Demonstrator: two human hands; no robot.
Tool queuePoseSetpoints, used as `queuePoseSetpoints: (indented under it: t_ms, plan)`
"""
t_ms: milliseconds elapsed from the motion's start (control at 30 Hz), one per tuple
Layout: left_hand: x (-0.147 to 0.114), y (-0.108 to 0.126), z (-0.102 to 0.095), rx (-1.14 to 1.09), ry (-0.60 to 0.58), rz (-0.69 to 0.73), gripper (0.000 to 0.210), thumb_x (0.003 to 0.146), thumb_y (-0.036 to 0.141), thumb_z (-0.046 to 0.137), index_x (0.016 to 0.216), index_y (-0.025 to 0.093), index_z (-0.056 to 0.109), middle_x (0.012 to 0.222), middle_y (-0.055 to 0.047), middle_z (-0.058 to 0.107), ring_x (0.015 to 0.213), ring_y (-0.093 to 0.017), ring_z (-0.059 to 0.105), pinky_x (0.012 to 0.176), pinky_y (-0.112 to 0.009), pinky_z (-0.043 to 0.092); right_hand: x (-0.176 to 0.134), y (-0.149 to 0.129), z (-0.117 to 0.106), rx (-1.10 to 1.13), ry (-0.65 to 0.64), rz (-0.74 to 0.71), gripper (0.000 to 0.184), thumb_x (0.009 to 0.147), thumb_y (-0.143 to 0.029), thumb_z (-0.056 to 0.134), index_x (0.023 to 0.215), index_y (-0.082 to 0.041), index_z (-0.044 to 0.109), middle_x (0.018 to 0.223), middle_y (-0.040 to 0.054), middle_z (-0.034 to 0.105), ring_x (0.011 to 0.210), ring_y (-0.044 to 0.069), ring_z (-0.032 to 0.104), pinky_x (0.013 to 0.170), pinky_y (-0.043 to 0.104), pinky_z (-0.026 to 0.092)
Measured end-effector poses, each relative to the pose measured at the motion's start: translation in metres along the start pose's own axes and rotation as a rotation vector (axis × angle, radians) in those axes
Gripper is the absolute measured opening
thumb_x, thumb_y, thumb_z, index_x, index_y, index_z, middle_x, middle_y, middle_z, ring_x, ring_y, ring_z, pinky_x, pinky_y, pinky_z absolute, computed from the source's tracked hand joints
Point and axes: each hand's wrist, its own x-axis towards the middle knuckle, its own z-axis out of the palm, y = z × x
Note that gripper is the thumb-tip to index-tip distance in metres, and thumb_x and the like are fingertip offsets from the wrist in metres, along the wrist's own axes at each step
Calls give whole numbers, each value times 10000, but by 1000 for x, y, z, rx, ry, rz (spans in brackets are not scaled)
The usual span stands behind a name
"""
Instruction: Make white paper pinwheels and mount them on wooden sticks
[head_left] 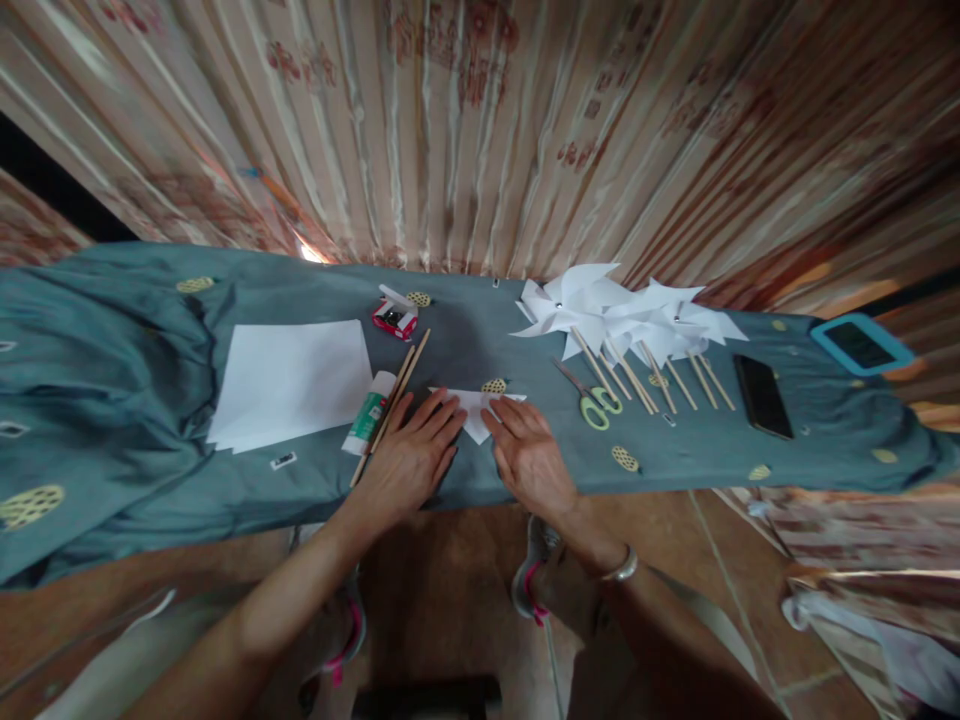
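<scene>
A small white sheet of paper, folded into a triangle (pixel 477 415), lies on the cloth with its tip toward me. My left hand (pixel 416 445) rests flat across its left side, fingers stretched out. On its right side, my right hand (pixel 529 450) also lies with extended fingers pressing the paper. Just left of my left hand are two wooden sticks (pixel 405 385) and a green and white glue stick (pixel 370 412). Green-handled scissors (pixel 596 403) lie to the right of my right hand.
A stack of white paper (pixel 292 380) lies at left, with an open red box (pixel 394 318) behind the sticks. Several white paper pinwheels (pixel 622 315) on sticks are piled at back right. A black phone (pixel 763 396) and a blue-framed device (pixel 862 343) lie farther right. A curtain (pixel 450 130) hangs behind the table.
</scene>
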Motion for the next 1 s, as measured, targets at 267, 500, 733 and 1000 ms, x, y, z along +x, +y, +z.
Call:
queuePoseSetpoints:
  t_ms: [267,500,733,1000]
  plan:
    - [0,2,2,2,-21,-46,400,968,222,403,1324,172,579,1429,-99,556,1379,-326,429,1153,-633,234,0,23,-3,5,-2,87,443,894,-76,406,1300,-95,584,1347,182,606,1287,247,539,1138,488,375]
    - [0,1,6,-15,-23,-59,406,958,209,411,1325,163,580,1427,-114,556,1391,-347,405,1142,-661,222,-17,-1,-3,19,-13,-2,470,889,-87,406,1339,-48,537,1413,184,551,1362,261,459,1139,486,377]
    - [1,2,4,-43,-3,-64,394,946,202,427,1293,183,612,1406,-112,577,1376,-349,428,1153,-674,155,-17,11,-5,-4,14,73,454,874,-91,395,1278,-18,589,1336,220,605,1283,287,538,1120,511,395]
    - [1,1,5,-54,17,-50,394,942,195,434,1293,178,612,1403,-122,577,1370,-359,430,1138,-699,146,-13,6,-7,91,21,21,432,884,-97,391,1250,-96,621,1290,162,651,1234,252,580,1113,493,409]
